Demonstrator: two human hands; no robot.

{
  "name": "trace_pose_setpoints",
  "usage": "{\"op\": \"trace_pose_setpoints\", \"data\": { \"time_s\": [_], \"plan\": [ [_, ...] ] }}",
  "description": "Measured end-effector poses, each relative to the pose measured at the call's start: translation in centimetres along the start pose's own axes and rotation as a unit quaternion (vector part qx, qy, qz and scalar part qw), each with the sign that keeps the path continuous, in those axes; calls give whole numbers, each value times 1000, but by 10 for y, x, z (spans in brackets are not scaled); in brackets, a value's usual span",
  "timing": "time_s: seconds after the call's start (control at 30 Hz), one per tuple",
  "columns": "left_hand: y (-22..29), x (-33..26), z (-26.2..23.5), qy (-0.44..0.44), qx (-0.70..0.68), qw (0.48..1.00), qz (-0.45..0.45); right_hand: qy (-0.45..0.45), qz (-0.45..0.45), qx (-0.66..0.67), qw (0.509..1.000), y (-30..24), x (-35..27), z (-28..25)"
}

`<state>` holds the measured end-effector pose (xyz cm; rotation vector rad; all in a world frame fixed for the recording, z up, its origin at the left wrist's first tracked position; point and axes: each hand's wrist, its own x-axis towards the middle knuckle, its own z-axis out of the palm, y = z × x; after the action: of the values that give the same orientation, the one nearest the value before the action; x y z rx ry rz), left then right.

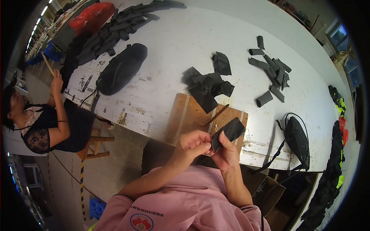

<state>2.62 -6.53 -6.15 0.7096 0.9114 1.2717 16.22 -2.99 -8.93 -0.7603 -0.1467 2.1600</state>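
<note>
My right hand (226, 156) grips a flat black fabric piece (233, 130) between thumb and fingers, above the near edge of a brown board (178, 115). Close against the lower left end of that piece is my left hand (192, 146). Its fingers are curled and the thumb presses toward them; whatever lies between them is hidden. A brown stick (219, 113) slants up from the board just beyond my hands. Several more flat black pieces (203, 95) lie in a loose heap at the board's far edge.
Small black rolled tubes (264, 99) are scattered at the right, with a long pile of tubes (111, 36) at far left. A black pouch (122, 69) lies left, another black strapped bag (297, 142) right. Beyond the table's left edge, a co-worker (46, 123) sits holding a strip.
</note>
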Motion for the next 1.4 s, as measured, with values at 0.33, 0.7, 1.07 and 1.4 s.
{"op": "trace_pose_setpoints", "data": {
  "time_s": [0.33, 0.7, 1.07, 1.4],
  "plan": [
    [-5, 4, -5, 13, -24, 998, -50, 46, -10, -2, 999, 8, 2, 1],
    [-5, 4, -12, -30, -8, 999, -40, -10, 67, 31, 997, 8, 3, -8],
    [-9, -10, -8, 69, 99, 992, 43, 41, -190, -145, 970, 21, -6, 27],
    [-9, -10, -5, 107, 180, 969, 133, -39, -98, -195, 975, 11, -2, -1]
  ]
}}
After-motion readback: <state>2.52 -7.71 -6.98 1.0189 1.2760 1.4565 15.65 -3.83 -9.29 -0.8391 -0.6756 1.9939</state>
